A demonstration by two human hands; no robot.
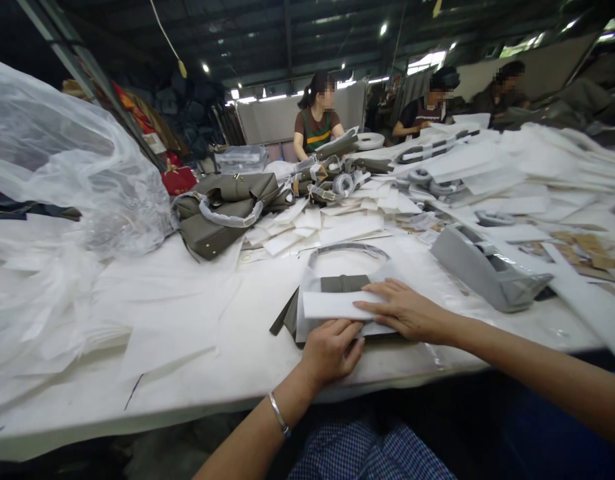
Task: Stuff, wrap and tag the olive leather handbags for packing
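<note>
A flat olive-grey handbag lies near the front edge of the white table, partly wrapped in white paper. My left hand, with a silver bracelet on the wrist, rests on the bag's near edge and pinches the lower edge of the paper with curled fingers. My right hand lies flat on the paper, fingers stretched out and pressing it onto the bag. The bag's handle arches behind, wrapped in clear film.
A grey tape dispenser stands to the right. More olive bags and stacks of white paper sheets lie behind. Crumpled clear plastic fills the left. Three other people sit at the far side of the table.
</note>
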